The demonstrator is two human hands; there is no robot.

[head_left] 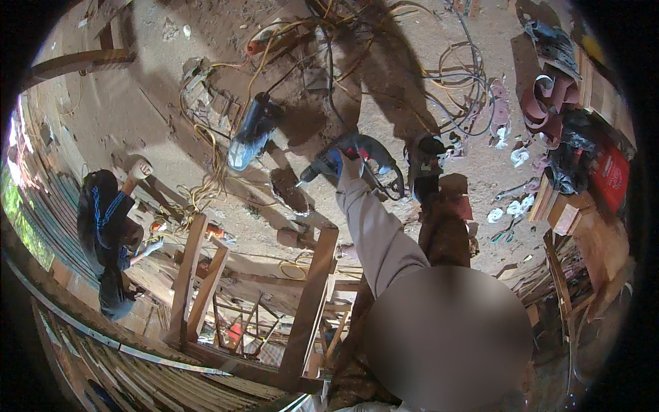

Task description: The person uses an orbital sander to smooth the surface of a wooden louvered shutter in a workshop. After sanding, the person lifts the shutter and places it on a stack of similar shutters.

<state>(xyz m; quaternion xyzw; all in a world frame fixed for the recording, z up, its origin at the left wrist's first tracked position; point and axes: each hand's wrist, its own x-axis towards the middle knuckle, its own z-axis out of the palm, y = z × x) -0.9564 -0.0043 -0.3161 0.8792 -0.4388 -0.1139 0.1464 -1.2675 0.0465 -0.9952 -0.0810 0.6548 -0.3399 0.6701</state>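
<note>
My right hand, at the end of a grey sleeve, is closed around the body of a corded power drill in dark blue, black and red. The drill lies low over the dirt ground, its bit pointing left. Just beyond the bit is a brown, block-like patch; I cannot tell if the two touch. Up and left of the drill lies a long dark blue object with a whitish end. A large blurred round area covers the upper part of my arm. My left hand does not show.
Tangled orange and dark cords cross the ground ahead. Upright timber posts stand at lower left. A person in black crouches at far left, a gloved hand near an orange tool. Boards and a red container are at right.
</note>
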